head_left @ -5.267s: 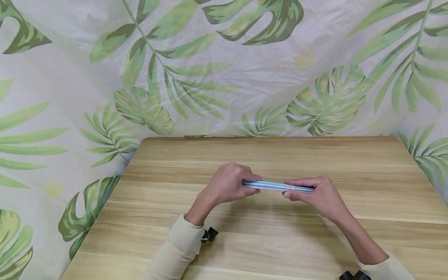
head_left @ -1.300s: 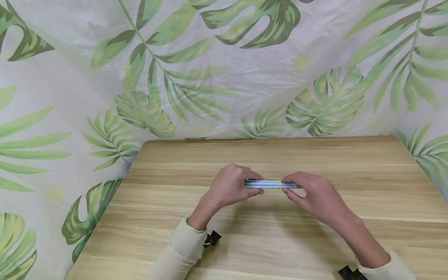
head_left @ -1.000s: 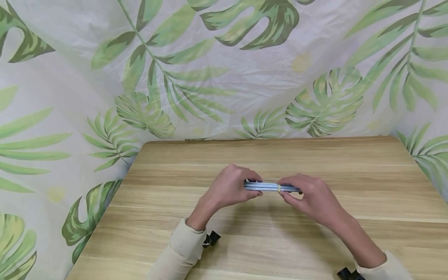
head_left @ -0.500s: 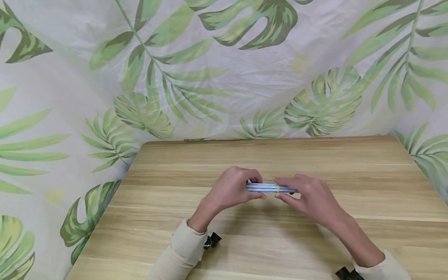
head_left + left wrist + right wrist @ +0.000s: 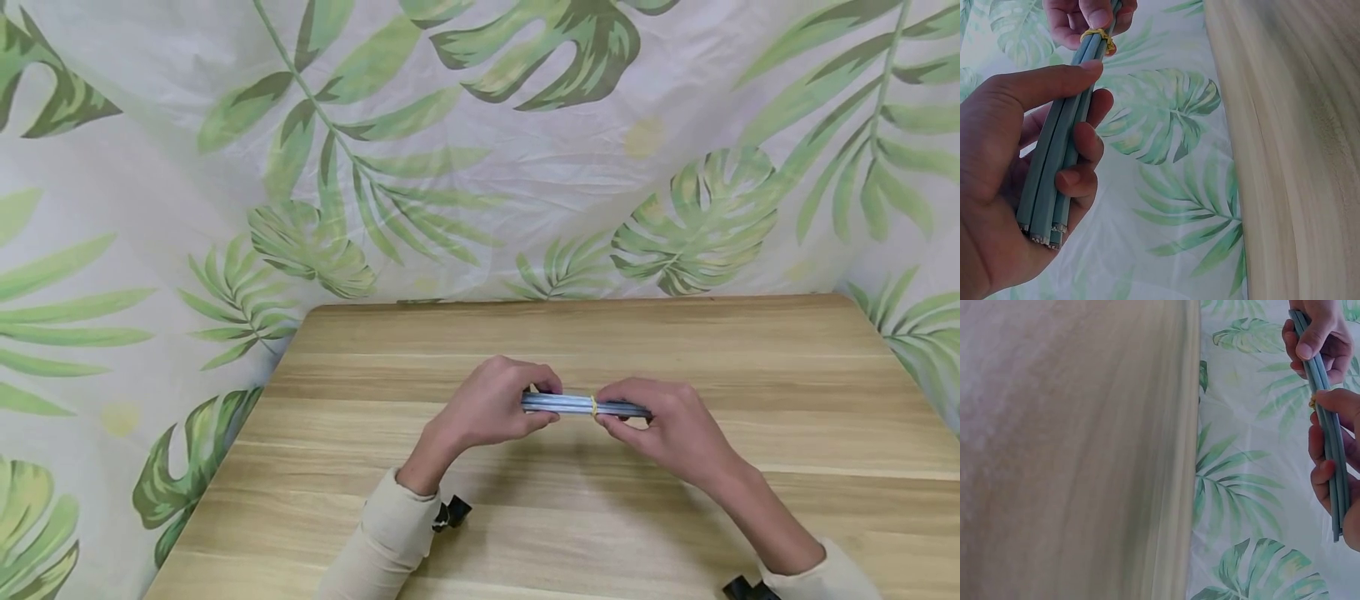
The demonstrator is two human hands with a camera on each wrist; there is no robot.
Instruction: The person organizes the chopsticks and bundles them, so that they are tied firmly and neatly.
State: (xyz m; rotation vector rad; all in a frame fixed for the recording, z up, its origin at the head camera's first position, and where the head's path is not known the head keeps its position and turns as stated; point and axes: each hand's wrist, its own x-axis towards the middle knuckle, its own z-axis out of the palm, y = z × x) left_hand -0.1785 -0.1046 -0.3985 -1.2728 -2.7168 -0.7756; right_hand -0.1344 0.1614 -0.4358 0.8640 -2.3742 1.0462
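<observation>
A bundle of slim, square-ended blue-grey sticks [image 5: 567, 403], much like chopsticks, lies level between both hands above the table. My left hand [image 5: 491, 400] grips its left part, thumb on one side and curled fingers on the other. In the left wrist view the thumb presses across the sticks [image 5: 1054, 156] and their chipped pale ends show by the palm. A yellow rubber band [image 5: 595, 405] circles the bundle right of its middle. My right hand [image 5: 675, 421] pinches the bundle at the band, its fingertips right on it; the right ends run under the palm.
The wood-grain table [image 5: 525, 533] stretches below the hands, with its far edge against a leaf-print cloth [image 5: 555, 192]. Black wrist cameras [image 5: 452, 512] sit at both sleeve cuffs.
Five seconds ago the band lay as two separate strands farther right; now it is one tight ring. The right hand has shifted slightly along the bundle, while the left keeps its grip.
</observation>
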